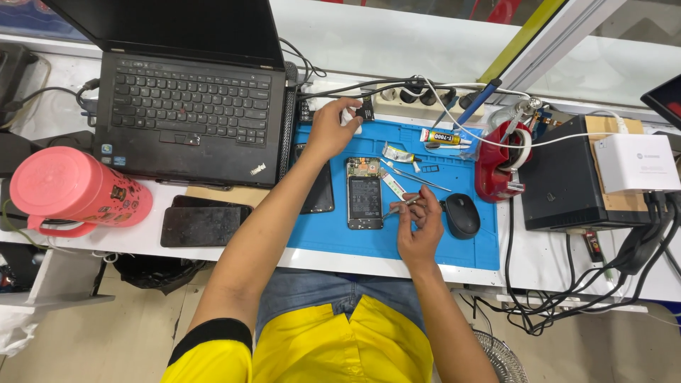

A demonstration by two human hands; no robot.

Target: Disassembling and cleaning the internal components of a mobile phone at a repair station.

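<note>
**Opened phone on repair mat, both hands engaged**

The opened smartphone lies flat at the centre of the blue repair mat, back cover off, within reach of both hands. The right hand pinches tweezers, tips at the phone's edge. The left hand is stretched to the mat's far edge, fingers closed on a small white item. A black mouse crowds the right hand; a laptop borders the mat on the left

A phone-repair workbench, as I see it from the head camera — a small electronics service shop. The evidence: a blue silicone repair mat, an opened phone with its circuitry bare, a second dark phone off the mat, a glue tube, a soldering iron, an open laptop and a loaded power strip — all on one white counter.
</note>
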